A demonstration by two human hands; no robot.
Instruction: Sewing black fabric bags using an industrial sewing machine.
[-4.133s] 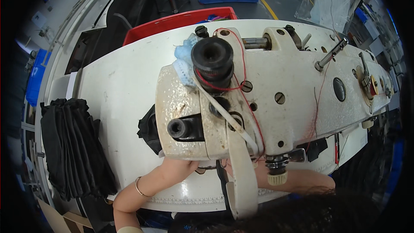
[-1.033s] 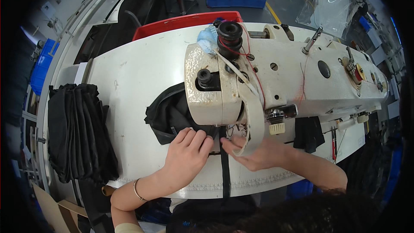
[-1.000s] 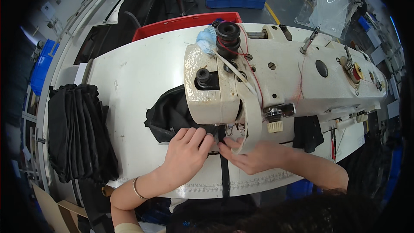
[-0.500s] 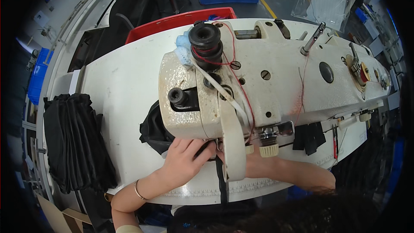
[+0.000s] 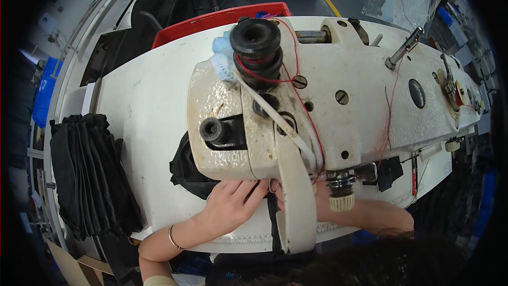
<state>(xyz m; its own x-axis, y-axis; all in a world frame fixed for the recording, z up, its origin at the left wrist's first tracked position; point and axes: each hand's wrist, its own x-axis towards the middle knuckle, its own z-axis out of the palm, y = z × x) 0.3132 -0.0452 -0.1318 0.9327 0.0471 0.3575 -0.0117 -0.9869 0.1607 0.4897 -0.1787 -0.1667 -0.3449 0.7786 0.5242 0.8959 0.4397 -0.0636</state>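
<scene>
Left hand [image 5: 233,207]: we saw fingers slightly parted, tips hidden.
Right hand [image 5: 321,201]: we couldn't tell its fingers' state.
Black cloth [image 5: 186,172]: lay partly beneath the sewing machine [image 5: 365,85], beside our left hand.

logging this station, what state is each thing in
Sewing machine: running or stopped, cannot tell
Red thread: passing around black knob
Left hand: fingers bent, tips mostly hidden
Right hand: mostly hidden by pale guard
Black cloth: bunched, partly hidden
Black strip: extending toward the person
Black pieces: stacked
Red bin: open
</scene>
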